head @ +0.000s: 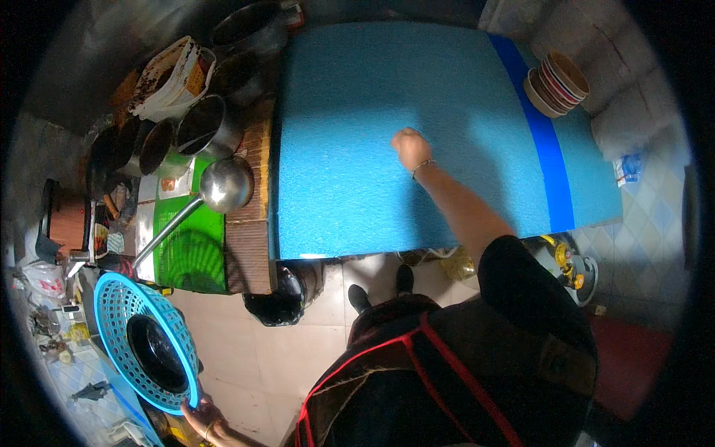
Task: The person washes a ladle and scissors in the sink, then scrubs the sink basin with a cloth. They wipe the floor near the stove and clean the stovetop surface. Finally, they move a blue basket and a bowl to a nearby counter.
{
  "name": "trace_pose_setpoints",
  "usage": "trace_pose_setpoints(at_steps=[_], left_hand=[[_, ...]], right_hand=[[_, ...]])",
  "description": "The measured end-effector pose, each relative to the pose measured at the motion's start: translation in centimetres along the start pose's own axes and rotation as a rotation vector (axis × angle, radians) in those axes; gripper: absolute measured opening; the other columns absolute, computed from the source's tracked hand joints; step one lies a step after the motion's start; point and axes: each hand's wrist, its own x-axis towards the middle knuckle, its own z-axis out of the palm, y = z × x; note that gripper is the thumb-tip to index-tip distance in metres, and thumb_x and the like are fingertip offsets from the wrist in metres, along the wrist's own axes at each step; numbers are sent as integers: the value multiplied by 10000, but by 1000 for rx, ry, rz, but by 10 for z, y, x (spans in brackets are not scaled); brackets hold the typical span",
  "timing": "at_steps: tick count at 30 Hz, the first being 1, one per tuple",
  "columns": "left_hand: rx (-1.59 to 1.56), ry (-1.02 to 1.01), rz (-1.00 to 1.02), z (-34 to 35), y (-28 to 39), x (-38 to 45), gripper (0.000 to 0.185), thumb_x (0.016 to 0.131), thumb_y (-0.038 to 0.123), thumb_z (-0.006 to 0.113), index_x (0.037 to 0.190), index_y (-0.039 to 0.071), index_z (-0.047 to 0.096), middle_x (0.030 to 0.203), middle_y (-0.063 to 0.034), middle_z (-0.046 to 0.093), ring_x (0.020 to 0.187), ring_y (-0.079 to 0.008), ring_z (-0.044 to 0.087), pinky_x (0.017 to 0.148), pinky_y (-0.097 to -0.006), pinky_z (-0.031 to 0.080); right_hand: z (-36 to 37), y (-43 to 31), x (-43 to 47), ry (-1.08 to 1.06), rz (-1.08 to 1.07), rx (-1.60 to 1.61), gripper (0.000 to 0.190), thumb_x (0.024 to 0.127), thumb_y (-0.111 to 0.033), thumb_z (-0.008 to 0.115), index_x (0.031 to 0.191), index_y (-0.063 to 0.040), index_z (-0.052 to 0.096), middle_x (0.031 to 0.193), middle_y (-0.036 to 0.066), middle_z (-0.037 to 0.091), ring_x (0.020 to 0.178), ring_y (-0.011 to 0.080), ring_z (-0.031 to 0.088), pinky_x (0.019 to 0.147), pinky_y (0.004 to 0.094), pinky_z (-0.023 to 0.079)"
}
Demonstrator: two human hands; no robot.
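At the lower left, my left hand (202,418) grips the rim of a light-blue plastic colander (180,341), which is tilted on its side. A round black dish or bowl (157,353) shows inside or behind it; I cannot tell which. My right hand (411,148), with a bracelet at the wrist, reaches over the blue-covered table (346,195). Its fingers are curled, and nothing shows in them.
A steel ladle (226,184) lies across green-printed cardboard (190,240) left of the table. Metal pots (202,127) and a stained white tub (167,78) stand behind. Stacked bowls (558,84) are at the far right, a black-lined bin (275,307) and gas cylinder (584,279) below.
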Motion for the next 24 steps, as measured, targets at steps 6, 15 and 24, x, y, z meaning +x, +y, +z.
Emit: trace_pose_setpoints(at_steps=[6, 15, 24], left_hand=[[19, 27, -2, -3, 3, 6, 338, 774, 296, 490, 949, 7, 505, 905, -95, 570, 803, -186, 533, 696, -300, 439], [37, 33, -7, -4, 4, 12, 336, 773, 296, 492, 947, 9, 506, 909, -96, 568, 811, -190, 531, 706, -306, 437], [3, 44, -41, -9, 3, -6, 320, 740, 344, 548, 886, 61, 510, 827, -104, 567, 768, -147, 523, 715, -271, 405]], right_hand=[[17, -17, 10, 79, 22, 136, 181, 746, -206, 433, 718, -77, 556, 770, 134, 539, 734, 319, 510, 612, 420, 420], [11, -6, 2, 25, -30, 120, 207, 765, -177, 456, 897, -76, 579, 896, 115, 563, 839, 278, 514, 747, 364, 409], [30, -70, -6, -40, -170, -147, 383, 798, -201, 436, 1137, -23, 430, 1221, 139, 386, 1156, 272, 327, 961, 369, 252]])
